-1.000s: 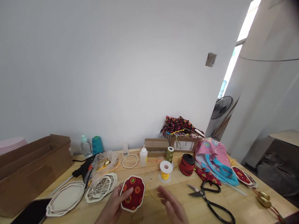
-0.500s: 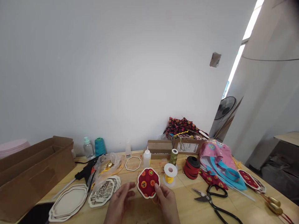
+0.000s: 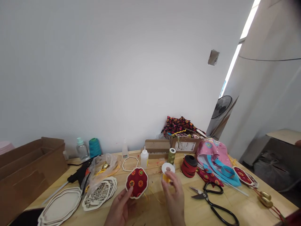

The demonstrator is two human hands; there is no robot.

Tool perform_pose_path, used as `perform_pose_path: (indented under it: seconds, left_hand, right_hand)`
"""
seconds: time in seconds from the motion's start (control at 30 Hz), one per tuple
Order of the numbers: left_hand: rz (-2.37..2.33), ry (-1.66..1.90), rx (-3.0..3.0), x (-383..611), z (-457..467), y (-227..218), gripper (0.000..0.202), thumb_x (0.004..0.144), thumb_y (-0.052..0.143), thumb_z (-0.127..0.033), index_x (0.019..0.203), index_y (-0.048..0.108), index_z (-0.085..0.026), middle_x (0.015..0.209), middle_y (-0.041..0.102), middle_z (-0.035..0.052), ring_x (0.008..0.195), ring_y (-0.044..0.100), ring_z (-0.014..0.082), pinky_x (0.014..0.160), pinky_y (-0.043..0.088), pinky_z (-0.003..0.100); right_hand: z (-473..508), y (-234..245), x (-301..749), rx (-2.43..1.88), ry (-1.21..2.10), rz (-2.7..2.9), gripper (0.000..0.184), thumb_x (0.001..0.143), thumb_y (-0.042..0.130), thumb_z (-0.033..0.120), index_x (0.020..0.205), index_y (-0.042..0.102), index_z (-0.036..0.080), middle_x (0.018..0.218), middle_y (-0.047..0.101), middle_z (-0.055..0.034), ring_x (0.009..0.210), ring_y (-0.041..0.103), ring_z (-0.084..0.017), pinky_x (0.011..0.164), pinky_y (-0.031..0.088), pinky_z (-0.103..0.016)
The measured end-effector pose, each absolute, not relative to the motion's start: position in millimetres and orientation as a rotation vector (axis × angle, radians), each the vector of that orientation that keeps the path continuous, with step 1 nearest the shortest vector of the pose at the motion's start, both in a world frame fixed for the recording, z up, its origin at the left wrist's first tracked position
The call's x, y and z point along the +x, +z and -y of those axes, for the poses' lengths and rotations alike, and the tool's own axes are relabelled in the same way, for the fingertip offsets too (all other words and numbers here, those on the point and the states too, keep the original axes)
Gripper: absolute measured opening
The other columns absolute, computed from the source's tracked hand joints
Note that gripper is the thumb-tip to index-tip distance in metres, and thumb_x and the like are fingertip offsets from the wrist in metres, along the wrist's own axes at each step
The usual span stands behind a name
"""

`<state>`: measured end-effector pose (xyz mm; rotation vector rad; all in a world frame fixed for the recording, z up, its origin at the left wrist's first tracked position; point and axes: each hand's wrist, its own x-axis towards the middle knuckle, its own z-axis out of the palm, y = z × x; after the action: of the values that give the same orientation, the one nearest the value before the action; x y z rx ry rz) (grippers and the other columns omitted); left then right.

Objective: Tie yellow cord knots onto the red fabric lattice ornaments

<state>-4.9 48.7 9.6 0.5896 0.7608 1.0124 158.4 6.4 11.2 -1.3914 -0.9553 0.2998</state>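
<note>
At the far left of the surface (image 3: 195, 210) stands a brown box (image 3: 30, 180), with a stack of pale boards (image 3: 61, 204) near it, partly cut off by the lower edge of view. Behind are a clear bottle (image 3: 82, 151) and a teal cone (image 3: 94, 147); a black glue gun (image 3: 77, 176) lies in front of them, beside a plastic bag (image 3: 112, 160). Lattices (image 3: 97, 197) overlap just below the bag. The left hand (image 3: 120, 204) pinches the red panel (image 3: 137, 183) by its lower left edge, thumb on the patterned face, holding it tilted up near the middle, in front of the white bottle (image 3: 144, 158). Yellow strands (image 3: 154, 195) show just right of it. The right hand (image 3: 174, 198) is at the yellow spool (image 3: 168, 167), thumb and index finger curved and parted; whether they grip it, I cannot tell. Further right are a red roll (image 3: 189, 166), black scissors (image 3: 205, 196) and a pink bag (image 3: 215, 152).
</note>
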Motion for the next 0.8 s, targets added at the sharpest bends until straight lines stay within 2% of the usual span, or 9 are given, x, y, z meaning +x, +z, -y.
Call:
perform_pose_path:
  seconds: [0.07, 0.17, 0.3, 0.37, 0.47, 0.57, 0.63, 0.8]
  left_hand:
    - [-0.784, 1.089, 0.511, -10, -54, 10, 0.015, 0.065, 0.061, -0.01, 0.079, 0.062, -0.015, 0.071, 0.07, 0.0036, 0.064, 0.065, 0.0183, 0.052, 0.051, 0.024]
    - [-0.686, 1.104, 0.45, -16, -58, 10, 0.021, 0.073, 0.048, -0.009, 0.087, 0.062, -0.015, 0.078, 0.071, 0.0087, 0.073, 0.065, 0.0213, 0.056, 0.053, 0.028]
    - [-0.486, 1.13, 0.411, -23, -61, 7, 0.033, 0.078, 0.037, -0.01, 0.099, 0.059, -0.02, 0.09, 0.069, 0.0108, 0.083, 0.063, 0.0237, 0.06, 0.054, 0.031]
    - [-0.446, 1.168, 0.386, -28, -62, 5, 0.038, 0.079, 0.035, -0.008, 0.108, 0.054, -0.023, 0.088, 0.069, 0.0099, 0.08, 0.063, 0.0227, 0.058, 0.054, 0.031]
    - [-0.389, 1.244, 0.361, -36, -66, 6, 0.041, 0.081, 0.03, -0.008, 0.112, 0.051, -0.024, 0.085, 0.07, 0.0096, 0.076, 0.065, 0.0207, 0.057, 0.054, 0.029]
    - [-0.313, 1.301, 0.343, -41, -69, 11, 0.041, 0.083, 0.026, -0.009, 0.11, 0.052, -0.025, 0.084, 0.07, 0.0084, 0.077, 0.064, 0.0187, 0.06, 0.054, 0.028]
    - [-0.32, 1.315, 0.315, -43, -70, 16, 0.045, 0.083, 0.021, -0.005, 0.107, 0.054, -0.025, 0.078, 0.07, 0.0062, 0.07, 0.065, 0.0146, 0.059, 0.054, 0.023]
    - [-0.433, 1.233, 0.172, -43, -71, 25, 0.047, 0.084, 0.016, -0.006, 0.096, 0.059, -0.021, 0.066, 0.067, 0.0041, 0.059, 0.064, 0.0102, 0.054, 0.054, 0.017]
  right_hand:
    - [-13, 16, 177, -1.491, 0.062, 1.053, 0.035, 0.063, 0.061, 0.03, 0.096, 0.058, 0.017, 0.101, 0.055, -0.0109, 0.098, 0.044, -0.026, 0.083, 0.034, -0.039]
    - [-24, 21, 195, -1.63, -0.031, 1.244, 0.045, 0.059, 0.063, 0.026, 0.103, 0.055, 0.018, 0.1, 0.056, -0.0105, 0.095, 0.046, -0.027, 0.082, 0.035, -0.041]
    - [-30, 21, 206, -1.665, 0.065, 1.34, 0.035, 0.062, 0.058, 0.017, 0.096, 0.059, 0.019, 0.091, 0.058, -0.008, 0.08, 0.052, -0.023, 0.074, 0.04, -0.037]
    - [-24, 24, 212, -1.609, 0.131, 1.234, 0.029, 0.062, 0.059, 0.02, 0.09, 0.062, 0.018, 0.088, 0.059, -0.0076, 0.08, 0.053, -0.022, 0.074, 0.041, -0.036]
    - [-8, 36, 224, -1.459, 0.372, 0.988, 0.032, 0.057, 0.065, 0.027, 0.088, 0.062, 0.017, 0.083, 0.06, -0.0057, 0.078, 0.055, -0.021, 0.072, 0.043, -0.032]
    - [13, 50, 235, -1.315, 0.688, 0.728, 0.036, 0.057, 0.067, 0.03, 0.09, 0.061, 0.017, 0.077, 0.061, -0.0025, 0.069, 0.056, -0.017, 0.06, 0.044, -0.025]
    - [26, 55, 239, -1.18, 0.834, 0.569, 0.035, 0.062, 0.064, 0.033, 0.093, 0.06, 0.017, 0.077, 0.061, -0.0015, 0.065, 0.056, -0.014, 0.053, 0.043, -0.021]
    - [48, 54, 234, -0.869, 0.985, 0.353, 0.032, 0.067, 0.057, 0.038, 0.092, 0.059, 0.018, 0.079, 0.063, -0.0023, 0.061, 0.057, -0.015, 0.046, 0.042, -0.02]
